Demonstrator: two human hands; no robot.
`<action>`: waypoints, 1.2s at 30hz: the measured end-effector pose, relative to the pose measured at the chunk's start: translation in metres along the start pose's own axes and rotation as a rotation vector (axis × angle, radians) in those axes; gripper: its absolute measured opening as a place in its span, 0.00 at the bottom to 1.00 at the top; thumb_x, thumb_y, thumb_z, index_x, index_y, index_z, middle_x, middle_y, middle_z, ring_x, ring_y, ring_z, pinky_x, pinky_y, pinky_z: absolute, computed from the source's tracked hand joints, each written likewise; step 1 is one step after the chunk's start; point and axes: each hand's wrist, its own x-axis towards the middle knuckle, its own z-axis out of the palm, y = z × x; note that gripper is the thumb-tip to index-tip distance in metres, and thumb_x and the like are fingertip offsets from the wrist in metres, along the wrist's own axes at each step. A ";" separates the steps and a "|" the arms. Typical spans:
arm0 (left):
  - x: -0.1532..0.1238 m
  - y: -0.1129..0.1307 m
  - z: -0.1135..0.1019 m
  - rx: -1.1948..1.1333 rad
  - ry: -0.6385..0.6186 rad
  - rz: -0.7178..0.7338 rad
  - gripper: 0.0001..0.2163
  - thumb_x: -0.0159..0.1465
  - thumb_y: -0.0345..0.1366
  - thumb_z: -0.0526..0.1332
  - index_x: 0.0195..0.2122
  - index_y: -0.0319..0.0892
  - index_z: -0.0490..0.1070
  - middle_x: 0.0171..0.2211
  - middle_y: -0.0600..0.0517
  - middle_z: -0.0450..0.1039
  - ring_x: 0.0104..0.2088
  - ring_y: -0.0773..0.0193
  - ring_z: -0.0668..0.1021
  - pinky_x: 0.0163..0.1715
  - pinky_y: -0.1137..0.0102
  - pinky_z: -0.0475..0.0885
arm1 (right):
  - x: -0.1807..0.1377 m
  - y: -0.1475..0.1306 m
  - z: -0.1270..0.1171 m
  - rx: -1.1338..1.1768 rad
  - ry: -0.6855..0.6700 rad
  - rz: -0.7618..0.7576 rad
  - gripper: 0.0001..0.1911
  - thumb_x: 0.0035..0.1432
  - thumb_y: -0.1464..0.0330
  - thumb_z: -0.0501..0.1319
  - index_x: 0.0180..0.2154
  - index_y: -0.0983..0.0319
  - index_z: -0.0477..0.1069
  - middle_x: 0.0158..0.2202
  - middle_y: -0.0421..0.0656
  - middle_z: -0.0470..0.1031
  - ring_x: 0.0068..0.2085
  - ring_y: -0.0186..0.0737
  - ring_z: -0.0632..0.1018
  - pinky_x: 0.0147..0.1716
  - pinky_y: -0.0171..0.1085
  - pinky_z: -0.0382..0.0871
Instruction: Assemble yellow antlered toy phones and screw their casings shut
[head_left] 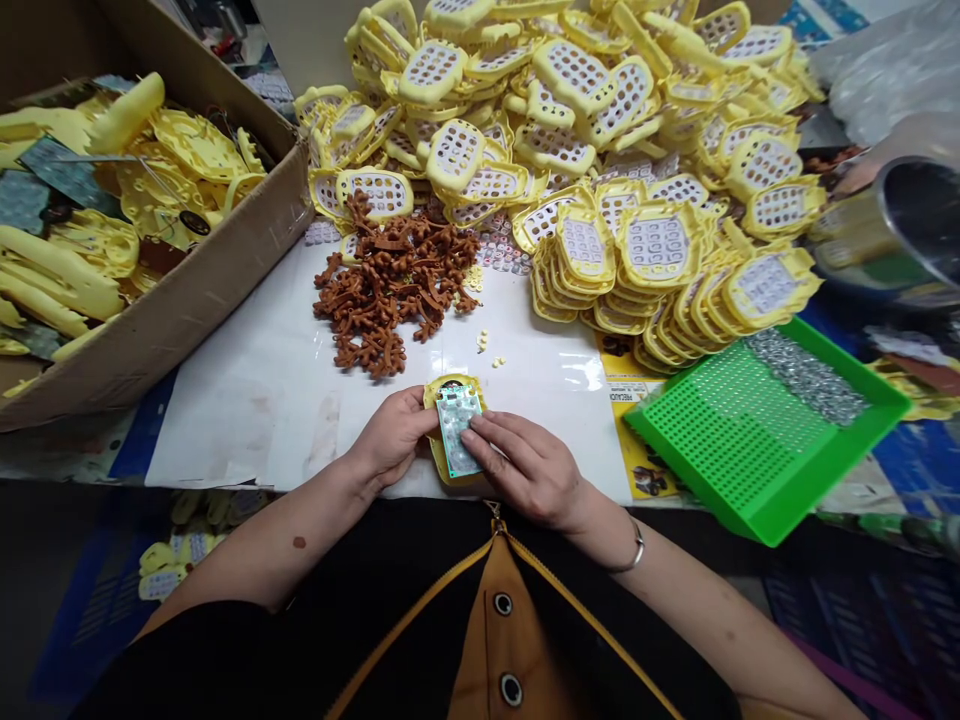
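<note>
A yellow plastic casing (433, 395) lies in my left hand (391, 432), whose thumb and fingers are closed on its left edge. On the casing rests a green-edged circuit board (458, 432), with a dark round part showing above it. My right hand (529, 468) is closed, its fingertips pressed together against the right side of the board. Whether these fingers also grip the casing's edge is hidden. Just beyond my hands are brown branch-shaped rubber pieces (397, 285) in a heap and a few tiny yellow bits (483, 342).
A cardboard box (217, 245) of yellow casings stands at left. Yellow casings with hole grids (555, 90) are piled at the back, near stacked casings with keypads (660, 245). At right are a green basket (720, 480) holding small screws (810, 380) and a metal container (862, 240).
</note>
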 end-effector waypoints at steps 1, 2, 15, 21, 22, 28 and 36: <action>0.000 0.000 0.000 0.000 -0.005 0.004 0.13 0.45 0.32 0.72 0.32 0.36 0.76 0.28 0.50 0.79 0.33 0.60 0.80 0.37 0.68 0.73 | 0.000 0.000 0.001 -0.001 -0.004 0.002 0.13 0.60 0.77 0.56 0.46 0.68 0.73 0.39 0.51 0.81 0.41 0.44 0.81 0.42 0.41 0.81; 0.001 -0.001 0.000 0.003 -0.009 0.008 0.13 0.45 0.32 0.72 0.32 0.36 0.76 0.28 0.50 0.79 0.33 0.60 0.80 0.37 0.68 0.73 | -0.001 -0.001 0.002 -0.001 -0.009 0.005 0.14 0.60 0.77 0.56 0.48 0.68 0.72 0.39 0.51 0.81 0.42 0.44 0.81 0.43 0.41 0.81; 0.003 0.005 -0.029 -0.084 -0.307 -0.026 0.19 0.46 0.32 0.71 0.40 0.36 0.76 0.38 0.43 0.79 0.39 0.56 0.79 0.41 0.66 0.71 | -0.007 -0.001 0.008 0.017 -0.015 0.048 0.22 0.58 0.77 0.58 0.55 0.73 0.65 0.40 0.56 0.79 0.45 0.48 0.79 0.43 0.46 0.80; 0.006 0.000 -0.018 -0.013 -0.158 -0.012 0.12 0.51 0.33 0.70 0.36 0.35 0.75 0.32 0.47 0.78 0.31 0.65 0.77 0.36 0.70 0.71 | -0.005 -0.001 0.010 0.088 -0.069 0.026 0.21 0.56 0.77 0.56 0.52 0.72 0.66 0.42 0.57 0.77 0.46 0.48 0.78 0.44 0.47 0.80; 0.007 -0.001 -0.016 -0.009 -0.149 -0.015 0.11 0.51 0.32 0.70 0.35 0.35 0.75 0.31 0.48 0.78 0.30 0.65 0.77 0.36 0.69 0.71 | -0.003 -0.001 0.007 0.118 -0.109 0.034 0.21 0.55 0.77 0.55 0.52 0.73 0.66 0.43 0.57 0.76 0.46 0.48 0.77 0.44 0.47 0.79; 0.010 -0.002 -0.017 -0.003 -0.129 0.022 0.12 0.50 0.32 0.70 0.36 0.35 0.75 0.32 0.48 0.77 0.32 0.65 0.77 0.36 0.69 0.71 | 0.013 0.002 -0.014 0.337 -0.352 0.206 0.24 0.57 0.73 0.56 0.55 0.70 0.64 0.56 0.62 0.66 0.56 0.51 0.71 0.50 0.50 0.75; 0.009 -0.006 -0.015 0.066 -0.072 0.121 0.12 0.51 0.33 0.69 0.37 0.38 0.75 0.31 0.51 0.76 0.31 0.64 0.76 0.37 0.69 0.70 | 0.015 0.005 0.013 0.170 -0.335 0.193 0.36 0.58 0.55 0.60 0.56 0.77 0.61 0.54 0.66 0.68 0.58 0.59 0.69 0.53 0.56 0.72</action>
